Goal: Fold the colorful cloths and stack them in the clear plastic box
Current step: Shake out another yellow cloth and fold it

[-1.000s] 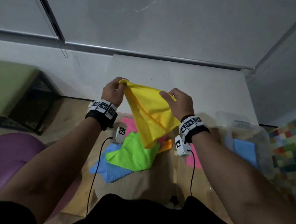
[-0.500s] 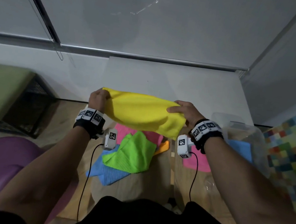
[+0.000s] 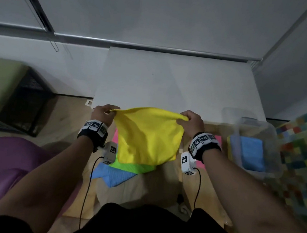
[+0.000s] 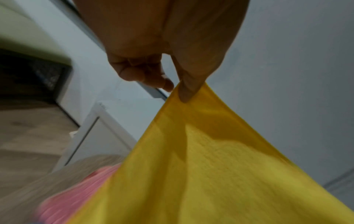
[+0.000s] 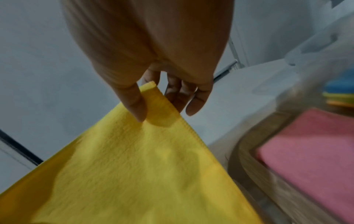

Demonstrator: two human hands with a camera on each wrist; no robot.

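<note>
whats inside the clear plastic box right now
The clear plastic box holds a folded blue cloth on top, with yellow and orange edges showing beneath it. Anything lower is covered.

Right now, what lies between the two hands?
Only the yellow cloth: its top edge spans from the left hand to the right hand, each pinching a corner. The head view shows it.

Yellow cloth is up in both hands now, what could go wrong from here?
1. Each hand, left hand and right hand, only pinches a corner of the yellow cloth; a corner could slip.
2. Its hanging lower edge hides the green cloth and the other loose cloths beneath, and might drag them.
</note>
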